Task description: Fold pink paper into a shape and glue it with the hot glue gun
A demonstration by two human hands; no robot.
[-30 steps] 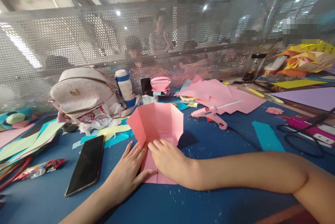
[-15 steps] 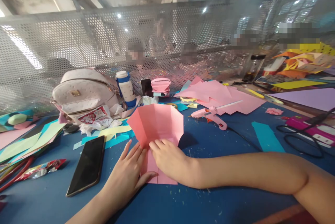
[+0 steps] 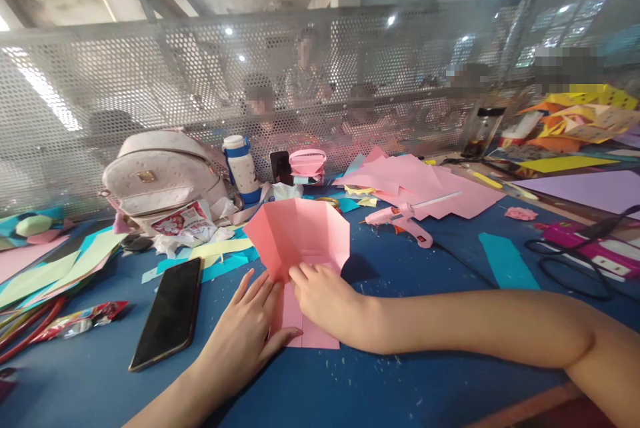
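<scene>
A sheet of folded pink paper (image 3: 315, 231) stands before me, its creased far part raised like a curved wall and its near part flat on the table. My left hand (image 3: 255, 311) lies open along the paper's left edge, fingers stretched out and thumb across the near flap. With fingers bent and close together, my right hand (image 3: 323, 295) presses on the paper at the foot of the raised part. Its fingertips and thumb are partly hidden. To the right lies a pink glue gun (image 3: 403, 220) with a glue stick in its back end.
A black phone (image 3: 167, 313) lies near my left forearm. Behind it stand a pale backpack (image 3: 165, 165) and a white-and-blue bottle (image 3: 242, 168). Pink sheets (image 3: 415, 181) are piled at the back. At right are a blue paper strip (image 3: 509, 261) and a magenta power strip (image 3: 583, 248) with black cable.
My right hand has shifted very slightly to the right on the pink paper. My left hand keeps its place, and the paper looks nearly the same.
</scene>
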